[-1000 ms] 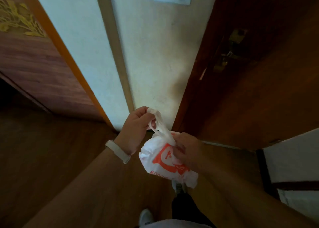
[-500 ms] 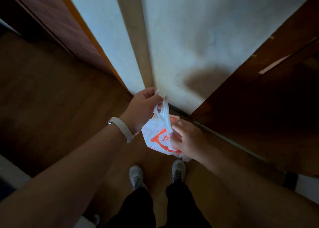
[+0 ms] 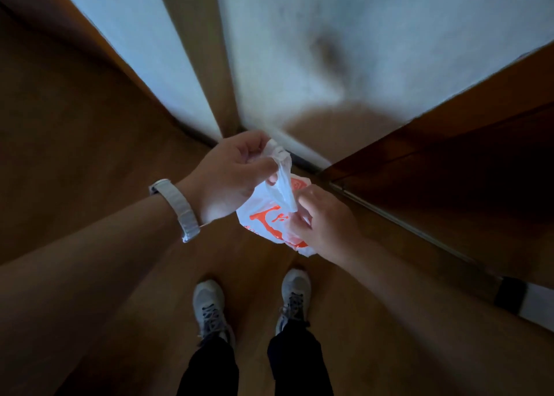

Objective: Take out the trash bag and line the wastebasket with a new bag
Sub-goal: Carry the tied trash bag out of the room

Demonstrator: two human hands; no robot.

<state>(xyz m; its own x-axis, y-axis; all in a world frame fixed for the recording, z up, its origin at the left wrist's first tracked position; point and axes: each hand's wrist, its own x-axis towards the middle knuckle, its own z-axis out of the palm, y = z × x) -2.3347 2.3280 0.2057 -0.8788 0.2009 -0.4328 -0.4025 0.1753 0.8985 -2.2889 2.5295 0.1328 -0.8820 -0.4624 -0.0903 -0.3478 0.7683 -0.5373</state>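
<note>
One white plastic bag (image 3: pixel 265 215) with orange print hangs in the air between the person's two hands, above a wooden floor (image 3: pixel 90 161) and just ahead of the two grey shoes (image 3: pixel 208 304). The left hand (image 3: pixel 233 170) holds the bag's twisted top, its fingers (image 3: pixel 254 145) curled round the bunched handle and closed tight on it. The right hand (image 3: pixel 325 220) grips the bag lower down on its right side, fingers (image 3: pixel 308 196) bent and pinching the plastic against the thumb. The two hands are close together, with the stretched strip of the handle running between them. One pale wristband (image 3: pixel 178 209) sits on the left wrist. Beyond the hands stands a white wall (image 3: pixel 344 35) with one beige vertical strip (image 3: pixel 204 50), and one dark wooden door (image 3: pixel 464 161) lies to the right. The wastebasket itself is out of view.
</note>
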